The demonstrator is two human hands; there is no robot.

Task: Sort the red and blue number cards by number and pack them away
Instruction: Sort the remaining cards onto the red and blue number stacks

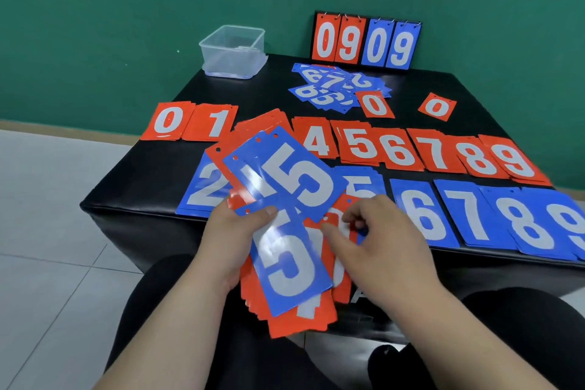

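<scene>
**Sorting stage, not yet complete.** The left hand (228, 241) grips a fanned bundle of mixed cards (300, 323) over the edge of the black table (142, 199) farthest from the flip scoreboard (367, 41). The right hand (373, 241) is just beside it, with its fingers curled at the corner of a red card (335, 215) in the bundle. Whether they pinch it cannot be told.

Two cards top the fan, the upper blue 5 card (285, 180) and the lower blue 5 card (291, 266). Each has a diagonal long axis, the punched end pointing toward the scoreboard side and leftward and the plain end toward the person. The lower card lies steeper.

Between the bundle and the scoreboard run a red row (395, 152) and a blue row (462, 212) in number order. A loose blue heap (335, 87) lies nearest the scoreboard.

The next move is probably to draw off one blue 5 and square it onto the blue 5 pile (364, 182). Packing into the clear plastic box (234, 51), left of the scoreboard, appears not yet begun.
</scene>
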